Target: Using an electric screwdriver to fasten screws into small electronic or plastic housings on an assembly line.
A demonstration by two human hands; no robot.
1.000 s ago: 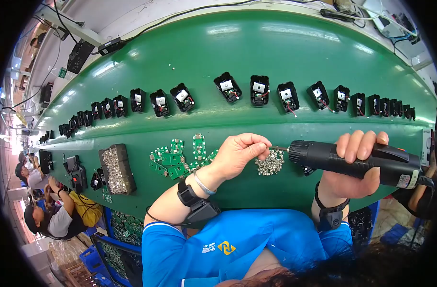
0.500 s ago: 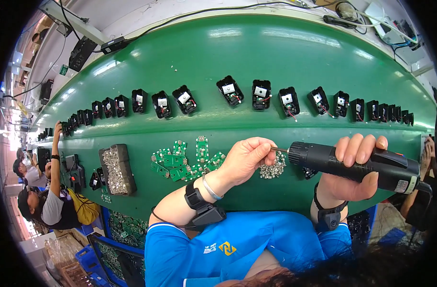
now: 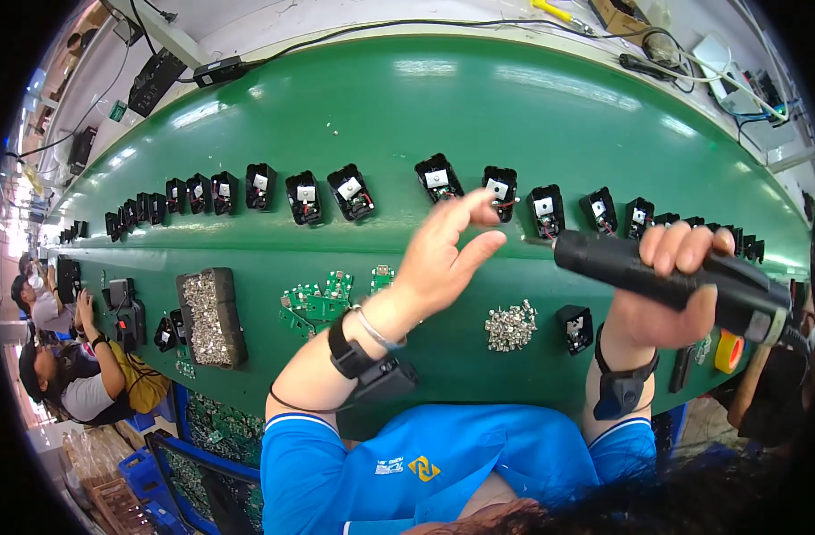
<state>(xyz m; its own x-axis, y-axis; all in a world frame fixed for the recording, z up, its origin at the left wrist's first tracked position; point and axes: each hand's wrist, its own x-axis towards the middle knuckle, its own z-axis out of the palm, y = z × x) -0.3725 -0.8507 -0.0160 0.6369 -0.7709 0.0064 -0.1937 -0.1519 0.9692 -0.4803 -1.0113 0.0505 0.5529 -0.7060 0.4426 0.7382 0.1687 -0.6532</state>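
My right hand [image 3: 664,308] is wrapped round a black electric screwdriver [image 3: 604,260], whose bit points left. My left hand [image 3: 439,254] is in the air left of the bit, thumb and fingers apart, with nothing seen in it. Its blurred fingertips come near a black plastic housing [image 3: 500,182] that holds a white block and thin red wires. Another such housing [image 3: 438,175] stands just to its left, partly behind the fingers. Below the bit, a pile of small metal parts [image 3: 512,328] lies on the green table, with a single black housing [image 3: 574,330] to its right.
A curved row of similar housings [image 3: 306,198] crosses the green table [image 3: 363,116]. Green circuit boards [image 3: 323,303] lie beside my left forearm. Farther left is a dark tray [image 3: 235,337] of metal pieces. At right lies a tape roll [image 3: 729,351]. Co-workers [image 3: 78,366] sit at far left.
My left hand has left the screwdriver's bit, opened and moved up toward the housings. The screwdriver has shifted slightly right and stays in my right hand. A co-worker's raised arm has come down.
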